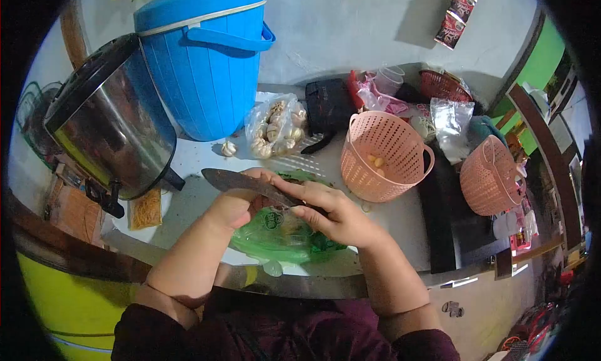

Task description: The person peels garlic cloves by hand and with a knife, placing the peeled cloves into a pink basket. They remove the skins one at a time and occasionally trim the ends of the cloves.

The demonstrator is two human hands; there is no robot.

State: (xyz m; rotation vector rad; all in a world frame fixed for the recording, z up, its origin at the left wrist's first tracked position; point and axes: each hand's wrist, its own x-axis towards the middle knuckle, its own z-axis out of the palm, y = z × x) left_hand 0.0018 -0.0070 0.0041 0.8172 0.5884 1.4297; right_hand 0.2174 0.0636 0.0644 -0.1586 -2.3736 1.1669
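Note:
My right hand (333, 212) grips a broad-bladed knife (233, 180), its dark blade pointing left across my left hand (233, 206). The left fingers are curled beneath the blade, and whatever they hold is hidden. Below both hands spreads a green plastic bag (275, 239), with reddish-brown bits partly visible at its middle. Just beyond lies a clear bag of garlic bulbs (277, 132), and one loose garlic bulb (228, 149) sits to its left. A pink perforated basket (383, 164) to the right has several pale peeled cloves (375, 162) at its bottom.
At the back left stand a blue lidded bucket (200, 67) and a steel pot-like container (116, 123). A packet of yellowish strands (146, 211) lies at left. On the right are a second pink basket (487, 179), a silver pouch (451, 126) and a red basket (443, 87).

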